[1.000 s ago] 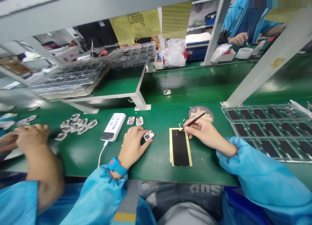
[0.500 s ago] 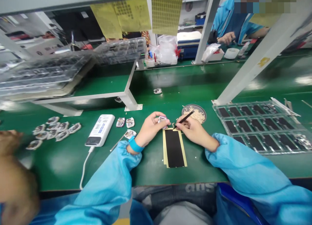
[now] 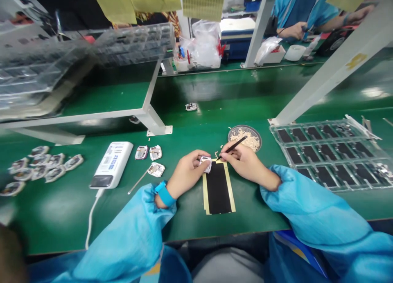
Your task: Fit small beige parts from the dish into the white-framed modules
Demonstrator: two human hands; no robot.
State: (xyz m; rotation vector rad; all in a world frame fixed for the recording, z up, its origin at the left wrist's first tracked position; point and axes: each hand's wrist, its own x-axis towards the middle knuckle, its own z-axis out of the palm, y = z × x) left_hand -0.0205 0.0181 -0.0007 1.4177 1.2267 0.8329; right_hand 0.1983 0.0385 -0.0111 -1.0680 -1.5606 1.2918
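Observation:
My left hand [image 3: 189,171] is closed on a small white-framed electronic housing [image 3: 205,165], held between thumb and fingers. In my right hand [image 3: 244,162] is a pair of black tweezers [image 3: 233,144], its tip pointing down and left toward the top edge of a black pad [image 3: 218,187] bordered with yellow tape [image 3: 232,201]. The pad lies flat on the bench below both hands. Whether the tip grips anything is too small to tell. Just beyond my right hand stands a round dish [image 3: 259,138] with many small pale pieces [image 3: 247,139].
Loose housings [image 3: 156,169] lie left of my hands, with more in a cluster [image 3: 39,162] farther left. A white power bank [image 3: 113,162] with a cable stands between. A clear tray [image 3: 282,152] of black parts is at right. A co-worker's hand [image 3: 296,30] shows across the bench.
The view has shifted a little. My left hand has turned the housing to face up more and holds it nearer the pad's top-left corner. A blurred arm at far left has mostly left view.

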